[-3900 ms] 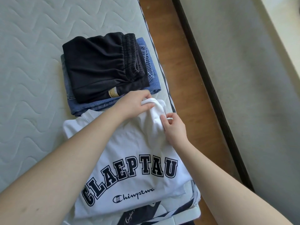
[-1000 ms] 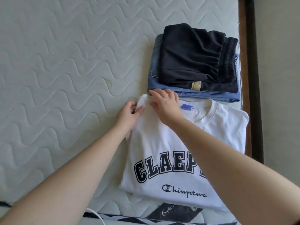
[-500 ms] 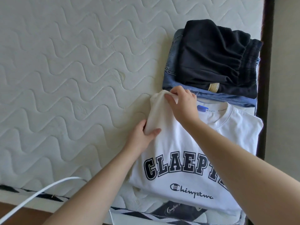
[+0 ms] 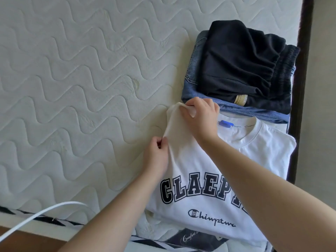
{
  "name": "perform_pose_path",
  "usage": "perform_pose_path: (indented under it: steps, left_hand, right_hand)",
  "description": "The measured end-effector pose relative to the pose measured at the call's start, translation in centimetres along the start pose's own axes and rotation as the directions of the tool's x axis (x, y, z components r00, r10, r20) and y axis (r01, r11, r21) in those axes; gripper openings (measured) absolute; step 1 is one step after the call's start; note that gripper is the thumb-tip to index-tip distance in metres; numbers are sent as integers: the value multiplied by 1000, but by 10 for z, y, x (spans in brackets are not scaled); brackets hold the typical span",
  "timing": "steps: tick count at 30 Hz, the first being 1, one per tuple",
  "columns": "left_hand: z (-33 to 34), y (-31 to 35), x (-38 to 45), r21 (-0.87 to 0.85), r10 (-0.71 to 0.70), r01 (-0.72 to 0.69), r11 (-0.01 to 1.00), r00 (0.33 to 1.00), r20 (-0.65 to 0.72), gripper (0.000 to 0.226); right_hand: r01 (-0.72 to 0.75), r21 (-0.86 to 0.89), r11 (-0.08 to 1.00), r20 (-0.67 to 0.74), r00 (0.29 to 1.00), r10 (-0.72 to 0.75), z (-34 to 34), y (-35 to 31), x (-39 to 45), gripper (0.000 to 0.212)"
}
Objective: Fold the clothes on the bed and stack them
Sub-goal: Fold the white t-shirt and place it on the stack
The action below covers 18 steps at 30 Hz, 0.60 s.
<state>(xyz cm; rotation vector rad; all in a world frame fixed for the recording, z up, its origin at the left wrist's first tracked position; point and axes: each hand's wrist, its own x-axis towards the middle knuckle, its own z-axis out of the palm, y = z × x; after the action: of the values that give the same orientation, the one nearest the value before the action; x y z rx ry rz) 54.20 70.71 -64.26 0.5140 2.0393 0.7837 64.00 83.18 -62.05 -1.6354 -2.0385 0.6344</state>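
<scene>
On the quilted mattress (image 4: 72, 88): left hand (image 4: 156, 157) and right hand (image 4: 201, 117) each pinch the white T-shirt (image 4: 209, 160) sleeve, beside folded black shorts (image 4: 241, 62) stacked on jeans (image 4: 192, 88).

1. A white cable (image 4: 39, 213) arcs across the lower left, over the mattress edge.
2. Wooden floor (image 4: 27, 240) shows at the bottom left corner.
3. A dark frame strip (image 4: 301, 70) runs beside a pale wall (image 4: 325, 88) on the right.

Left hand (image 4: 156, 157) shifted from under sleeve fold to pinching white T-shirt (image 4: 203, 182) edge; right hand (image 4: 200, 117) lifted sleeve corner higher, just below jeans (image 4: 192, 88).
</scene>
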Motion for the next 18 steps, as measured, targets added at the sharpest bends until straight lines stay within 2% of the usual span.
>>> perform_pose_path:
  steps: [3, 6, 8, 10, 12, 13, 15, 18]
  left_hand:
    - [0, -9, 4, 172, 109, -90, 981, 989, -105, 26]
    - [-2, -11, 4, 250, 159, -129, 960, 982, -100, 27]
    - [-2, -9, 4, 326, 159, -126, 937, 984, -78, 33]
    - [-8, -7, 1, 390, 132, -100, 915, 990, -56, 45]
    - [-18, -11, -7, 411, 92, -102, 906, 995, 45, 48]
    - [-24, -15, -14, 391, 59, -104, 915, 990, 125, 48]
    - [-36, -31, -28, 383, 12, -108, 918, 969, 246, 49]
    - [-45, -56, -45, 573, 56, -187, 798, 970, 238, 42]
  right_hand:
    - [102, -115, 988, 28, 995, -99, 14, 4, 10, 15]
    - [175, -270, 947, 136, 980, -143, 21, 7, 17, 23]
    - [182, -266, 947, 141, 979, -149, 18, 6, 17, 26]
    - [187, -196, 963, 55, 982, -180, 8, 4, 7, 29]
    - [215, -179, 960, -27, 974, -223, -1, 7, -17, 38]
    - [231, -193, 954, -15, 971, -238, -2, 10, -35, 43]
    - [246, -236, 940, 138, 966, -218, 1, 18, -71, 55]
    - [208, -298, 932, 370, 925, -88, 14, 33, -92, 63]
